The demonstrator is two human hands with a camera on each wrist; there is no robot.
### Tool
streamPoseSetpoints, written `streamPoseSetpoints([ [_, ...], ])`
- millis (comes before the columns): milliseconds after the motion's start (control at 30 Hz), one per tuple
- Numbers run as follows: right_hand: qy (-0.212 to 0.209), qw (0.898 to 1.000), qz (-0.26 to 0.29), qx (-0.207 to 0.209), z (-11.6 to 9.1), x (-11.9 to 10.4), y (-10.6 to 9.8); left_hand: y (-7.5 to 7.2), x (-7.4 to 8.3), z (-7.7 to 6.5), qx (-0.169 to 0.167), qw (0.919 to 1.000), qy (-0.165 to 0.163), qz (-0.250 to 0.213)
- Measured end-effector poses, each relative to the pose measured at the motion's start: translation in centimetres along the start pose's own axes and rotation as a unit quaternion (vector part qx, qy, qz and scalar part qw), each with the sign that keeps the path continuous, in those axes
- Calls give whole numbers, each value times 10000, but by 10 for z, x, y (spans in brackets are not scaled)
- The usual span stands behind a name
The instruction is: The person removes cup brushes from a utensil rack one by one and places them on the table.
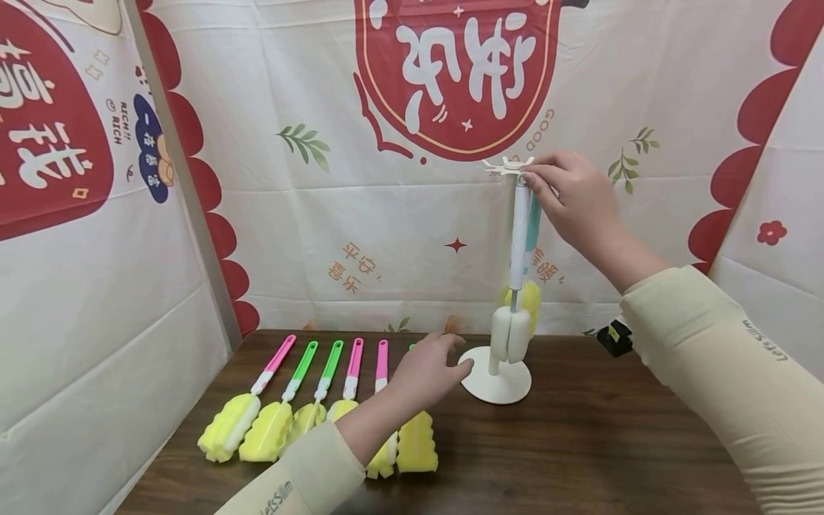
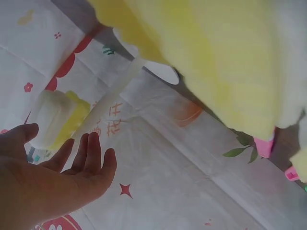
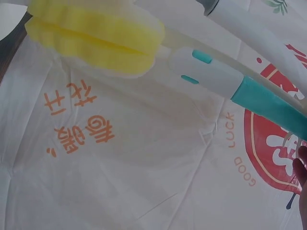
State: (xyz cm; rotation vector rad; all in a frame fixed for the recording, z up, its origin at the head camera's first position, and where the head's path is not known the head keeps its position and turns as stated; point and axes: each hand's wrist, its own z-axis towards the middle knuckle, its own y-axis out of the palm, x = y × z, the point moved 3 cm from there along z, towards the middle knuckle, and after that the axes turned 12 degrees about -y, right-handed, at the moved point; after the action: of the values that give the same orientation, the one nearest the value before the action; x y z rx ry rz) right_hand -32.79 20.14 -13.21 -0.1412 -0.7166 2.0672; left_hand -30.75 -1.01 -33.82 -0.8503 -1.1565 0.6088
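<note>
At the top of the white rack point(image 1: 496, 390), my right hand point(image 1: 573, 197) pinches the upper end of a white-handled sponge brush point(image 1: 518, 243), right by the rack's hooks point(image 1: 508, 167). The brush hangs upright with its white sponge head down. Behind it hangs a teal-handled brush point(image 3: 268, 100) with a yellow sponge head point(image 3: 91, 40). Only the fingertips of my right hand show in the right wrist view. Above the table, left of the rack's pole, my left hand point(image 1: 428, 368) has loosely bent fingers and holds nothing; its palm shows in the left wrist view.
A row of yellow sponge brushes with pink and green handles point(image 1: 330, 368) lies on the dark wooden table point(image 1: 579, 443) at the left, partly hidden by my left arm. A small black object point(image 1: 614, 338) sits at the back right. Printed cloth point(image 1: 399, 236) hangs behind.
</note>
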Motion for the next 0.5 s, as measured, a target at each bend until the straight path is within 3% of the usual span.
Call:
streamPoseSetpoints([
  [233, -257, 9994, -145, 157, 0, -1, 3, -3, 5, 3, -114, 9989, 88, -456],
  [500, -256, 9995, -125, 137, 0, -6, 5, -5, 9, 6, -105, 9982, 125, -569],
])
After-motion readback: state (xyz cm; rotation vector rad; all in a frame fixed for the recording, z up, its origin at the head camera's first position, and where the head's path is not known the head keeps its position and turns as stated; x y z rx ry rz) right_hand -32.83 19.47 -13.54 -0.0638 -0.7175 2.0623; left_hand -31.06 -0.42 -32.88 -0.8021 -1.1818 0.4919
